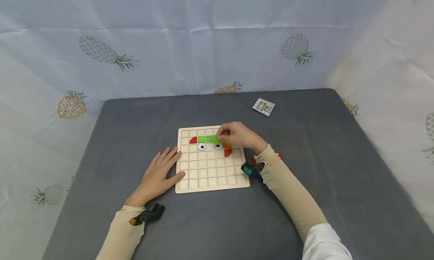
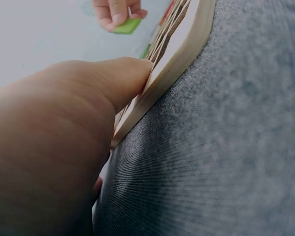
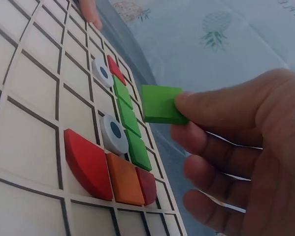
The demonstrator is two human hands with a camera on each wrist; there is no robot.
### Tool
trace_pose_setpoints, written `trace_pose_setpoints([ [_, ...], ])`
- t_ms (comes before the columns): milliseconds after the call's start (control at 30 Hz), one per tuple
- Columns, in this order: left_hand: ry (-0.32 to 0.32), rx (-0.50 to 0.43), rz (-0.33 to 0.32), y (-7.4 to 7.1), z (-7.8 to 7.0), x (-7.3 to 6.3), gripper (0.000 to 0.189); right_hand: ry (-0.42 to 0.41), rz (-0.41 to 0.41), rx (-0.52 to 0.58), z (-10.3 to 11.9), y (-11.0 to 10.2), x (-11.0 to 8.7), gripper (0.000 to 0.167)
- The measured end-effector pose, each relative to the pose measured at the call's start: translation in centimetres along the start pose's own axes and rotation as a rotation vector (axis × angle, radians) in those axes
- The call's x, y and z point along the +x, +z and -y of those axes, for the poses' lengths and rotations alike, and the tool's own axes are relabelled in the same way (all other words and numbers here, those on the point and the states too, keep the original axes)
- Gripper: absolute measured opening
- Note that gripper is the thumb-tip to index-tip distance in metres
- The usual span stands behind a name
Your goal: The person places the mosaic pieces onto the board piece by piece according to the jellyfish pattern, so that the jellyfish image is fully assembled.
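A pale wooden grid board (image 1: 203,173) lies on the table under both hands. My left hand (image 1: 159,175) rests at its left side, fingers spread, thumb and fingertips on the edge. Thumb and index finger of my right hand (image 1: 239,135) pinch a green square tile (image 3: 162,104), raised over the board's far rows. Below it, several green tiles (image 3: 129,118) form a row in the grid, with a red piece (image 3: 116,70) at the far end. Two round eye pieces (image 3: 114,133) sit beside that row. An orange tile (image 3: 125,180) lies between a red quarter-round (image 3: 89,164) and a darker red piece (image 3: 147,187).
A small printed card (image 1: 263,107) lies beyond the board, to the right, on the dark grey table (image 1: 142,120). Red pieces (image 1: 279,155) and something blue (image 1: 258,177) show beside the board, mostly hidden by my right forearm. A pineapple-print cloth (image 1: 203,56) hangs behind the table.
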State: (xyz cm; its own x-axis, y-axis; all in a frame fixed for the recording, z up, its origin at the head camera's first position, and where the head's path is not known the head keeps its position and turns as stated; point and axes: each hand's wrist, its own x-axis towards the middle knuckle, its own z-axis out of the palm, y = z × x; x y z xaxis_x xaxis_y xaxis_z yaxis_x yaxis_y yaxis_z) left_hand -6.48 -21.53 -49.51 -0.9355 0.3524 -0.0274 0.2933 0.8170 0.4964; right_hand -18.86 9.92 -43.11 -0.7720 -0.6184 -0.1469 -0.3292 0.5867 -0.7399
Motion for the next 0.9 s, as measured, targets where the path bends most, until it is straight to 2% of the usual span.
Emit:
trace_pose_setpoints([
  [167, -0.002, -0.011, -0.001, 0.0, 0.1, -0.1, 0.078, -0.023, 0.097, -0.022, 0.1, 0.2, -0.2, 0.008],
  [333, -0.002, -0.017, -0.006, 0.1, 0.2, 0.0, 0.078, -0.01, 0.176, -0.07, 0.3, 0.5, -0.2, 0.01],
  [667, -0.007, -0.006, -0.007, 0.2, 0.1, 0.0, 0.078, 0.014, 0.206, -0.156, 0.6, 1.2, -0.2, 0.012],
  [900, -0.008, -0.015, -0.013, 0.2, 0.1, 0.0, 0.077, 0.038, 0.187, -0.211, 0.7, 1.5, -0.1, 0.011],
])
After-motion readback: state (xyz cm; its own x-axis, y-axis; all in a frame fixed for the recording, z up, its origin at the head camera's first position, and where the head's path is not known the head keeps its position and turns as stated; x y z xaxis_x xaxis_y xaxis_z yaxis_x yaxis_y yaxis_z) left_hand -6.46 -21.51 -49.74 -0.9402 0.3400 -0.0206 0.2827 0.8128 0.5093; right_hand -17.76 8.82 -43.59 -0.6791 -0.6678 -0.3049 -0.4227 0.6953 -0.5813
